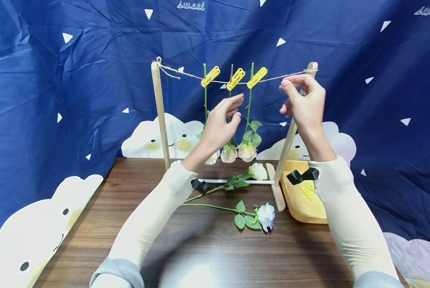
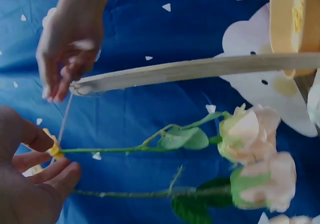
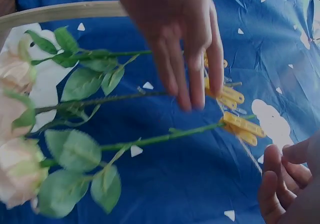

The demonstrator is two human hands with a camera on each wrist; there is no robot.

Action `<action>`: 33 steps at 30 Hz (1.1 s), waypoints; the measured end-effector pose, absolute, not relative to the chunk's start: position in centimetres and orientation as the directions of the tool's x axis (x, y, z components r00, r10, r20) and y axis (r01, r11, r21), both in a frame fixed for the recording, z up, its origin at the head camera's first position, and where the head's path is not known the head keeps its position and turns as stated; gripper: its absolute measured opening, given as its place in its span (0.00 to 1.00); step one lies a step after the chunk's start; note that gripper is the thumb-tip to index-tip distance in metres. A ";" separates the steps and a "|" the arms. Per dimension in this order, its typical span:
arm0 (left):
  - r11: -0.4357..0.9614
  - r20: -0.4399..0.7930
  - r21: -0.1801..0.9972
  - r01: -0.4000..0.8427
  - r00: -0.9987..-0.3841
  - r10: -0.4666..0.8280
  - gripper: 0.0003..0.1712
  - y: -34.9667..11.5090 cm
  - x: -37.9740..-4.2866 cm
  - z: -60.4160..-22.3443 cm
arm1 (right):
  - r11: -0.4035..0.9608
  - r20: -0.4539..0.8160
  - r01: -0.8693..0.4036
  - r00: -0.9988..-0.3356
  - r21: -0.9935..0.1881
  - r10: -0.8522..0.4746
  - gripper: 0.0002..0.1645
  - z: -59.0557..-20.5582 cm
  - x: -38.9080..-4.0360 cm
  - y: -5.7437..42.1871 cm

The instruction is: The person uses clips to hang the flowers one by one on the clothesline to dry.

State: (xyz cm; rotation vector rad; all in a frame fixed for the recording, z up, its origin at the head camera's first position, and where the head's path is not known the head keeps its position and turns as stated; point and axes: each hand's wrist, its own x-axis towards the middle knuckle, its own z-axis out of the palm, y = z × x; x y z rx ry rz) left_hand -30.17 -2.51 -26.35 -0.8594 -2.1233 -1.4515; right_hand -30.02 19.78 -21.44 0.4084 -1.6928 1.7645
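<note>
Three pale peach roses hang head down from a twine line, each stem clipped by a yellow clothespin (image 1: 257,77). My left hand (image 1: 223,122) is raised in front of the stems, fingers extended and nothing held; in the right wrist view it overlaps the middle stem. The rightmost hanging rose (image 1: 247,151) is just right of that hand. My right hand (image 1: 306,100) is lifted by the right wooden post (image 1: 289,140), just below the line's end. Its fingers are loosely bent, with nothing visible between them in the right wrist view.
A white rose (image 1: 258,171) and a bluish-white rose (image 1: 266,216) lie on the brown table (image 1: 207,248). Beside the right post's foot stands a yellow tray (image 1: 301,214) with yellow clothespins (image 1: 307,191) in it. The left post (image 1: 160,116) holds the line's other end. Behind hangs a blue cloth.
</note>
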 end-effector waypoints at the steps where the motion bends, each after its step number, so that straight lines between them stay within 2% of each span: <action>1: 0.277 0.662 0.653 0.705 -0.709 0.245 0.25 -2.9 -29.9 -26.4 | 0.038 0.625 -0.636 -0.743 -0.771 0.241 0.02 -21.7 -29.9 20.2; 4: 0.302 0.680 0.625 0.720 -0.692 0.243 0.19 -4.3 -29.4 -27.0 | 0.028 0.610 -0.625 -0.751 -0.780 0.253 0.03 -22.6 -29.4 21.7; 12: 0.324 0.604 0.659 0.679 -0.734 0.310 0.14 -8.2 -29.2 -30.5 | 0.064 0.559 -0.563 -0.787 -0.824 0.261 0.09 -25.4 -29.1 26.6; 17: 0.345 0.542 0.660 0.667 -0.742 0.396 0.13 -10.8 -29.3 -33.9 | 0.334 0.497 -0.405 -0.826 -0.851 0.265 0.17 -27.6 -29.3 30.0; 21: 0.394 0.449 0.677 0.621 -0.774 0.447 0.13 -12.8 -29.1 -36.7 | 0.619 0.465 -0.257 -0.863 -0.742 0.198 0.24 -29.8 -29.8 32.7; 24: 0.460 0.366 0.686 0.563 -0.814 0.451 0.12 -14.1 -29.1 -38.9 | 0.769 0.423 -0.188 -0.899 -0.611 0.116 0.25 -31.8 -30.5 34.6; 27: 0.505 0.288 0.693 0.515 -0.839 0.461 0.11 -15.2 -29.4 -41.3 | 0.842 0.341 -0.159 -0.940 -0.515 0.031 0.22 -33.7 -31.2 36.1; 33: 0.623 0.184 0.599 0.502 -0.844 0.503 0.10 -16.6 -30.4 -46.1 | 0.882 0.059 -0.125 -0.992 -0.455 -0.111 0.16 -37.1 -32.6 37.7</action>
